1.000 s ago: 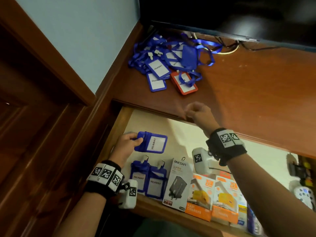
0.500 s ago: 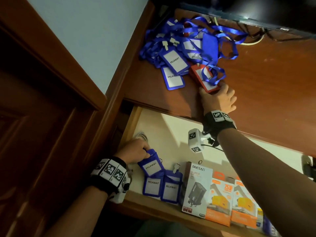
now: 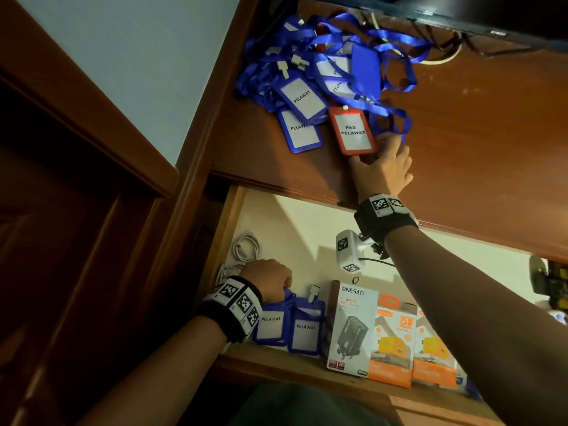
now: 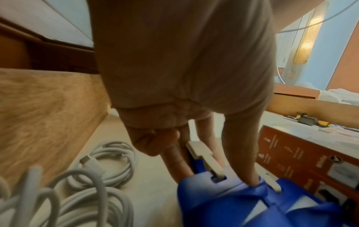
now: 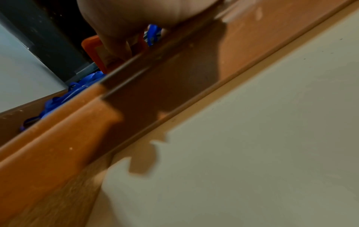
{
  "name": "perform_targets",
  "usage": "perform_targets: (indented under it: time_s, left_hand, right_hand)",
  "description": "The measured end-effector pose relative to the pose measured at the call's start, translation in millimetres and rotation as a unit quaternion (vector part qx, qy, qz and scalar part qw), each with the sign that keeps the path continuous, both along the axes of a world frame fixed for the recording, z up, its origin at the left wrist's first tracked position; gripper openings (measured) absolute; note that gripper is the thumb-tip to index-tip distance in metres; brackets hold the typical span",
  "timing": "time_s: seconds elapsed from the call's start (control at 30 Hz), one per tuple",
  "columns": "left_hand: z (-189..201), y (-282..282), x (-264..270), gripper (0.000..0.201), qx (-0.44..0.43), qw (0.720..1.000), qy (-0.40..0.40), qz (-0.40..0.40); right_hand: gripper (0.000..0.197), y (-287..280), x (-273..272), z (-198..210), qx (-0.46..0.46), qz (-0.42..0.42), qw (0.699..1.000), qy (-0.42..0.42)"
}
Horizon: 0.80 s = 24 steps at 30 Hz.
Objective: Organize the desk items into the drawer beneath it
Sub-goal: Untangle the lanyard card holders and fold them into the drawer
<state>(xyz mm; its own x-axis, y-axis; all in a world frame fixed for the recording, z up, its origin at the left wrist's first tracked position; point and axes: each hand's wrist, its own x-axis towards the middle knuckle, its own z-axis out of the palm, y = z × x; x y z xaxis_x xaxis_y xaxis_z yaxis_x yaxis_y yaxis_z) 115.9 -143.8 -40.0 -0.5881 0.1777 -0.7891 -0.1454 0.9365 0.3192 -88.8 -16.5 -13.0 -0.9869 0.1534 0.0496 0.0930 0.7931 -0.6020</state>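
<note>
With the right grip (image 3: 382, 167), lies stretched over the open drawer (image 3: 295, 229) onto the desk (image 3: 476, 149) and touches the near short edge of the red badge holder (image 3: 352, 130); thumb along that edge, fingers spread at its right corner against a blue lanyard (image 3: 399, 118); cannot tell from either view whether a pinch is closed on the frame.

With the left grip (image 3: 269, 282), sits low in the drawer's front-left corner; presses straight fingertips (image 4: 250, 176) on the top of a blue badge holder (image 3: 272, 327), with its white clip (image 4: 205, 158) standing between two fingers; curls round nothing there, so counts as released.

Reads as the pick-up of the next badge, with the last one being settled below; two blue holders in the drawer front, side by side, the second (image 3: 305, 329) just beside the charger boxes (image 3: 352, 327); coiled white cable (image 3: 246, 247) behind the left grip; most of the work apparently ahead, since the tangled pile of blue holders (image 3: 307, 72) lies on the desk's back-left corner, touching the red one.

Calls next for a firm pinch on the red frame, then a lift that frees it from the lanyards draped round its far end; probably needs a slow pull, or drags the tangle along; then a carry over the desk edge and down beside the blue pair.
</note>
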Motion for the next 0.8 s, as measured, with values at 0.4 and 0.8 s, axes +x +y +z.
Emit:
perform_targets:
  time_s: [0.4, 0.8]
  left_hand:
    - [-15, 6, 10, 0.044, 0.012, 1.000, 0.021, 0.012]
    - [33, 31, -24, 0.036, 0.159, 0.936, 0.183, 0.255]
  right_hand:
    - [0.015, 5, 7, 6, -0.156, 0.068, 0.979, 0.110]
    - [0.015, 101, 104, 51, -0.443, 0.010, 0.894, -0.071]
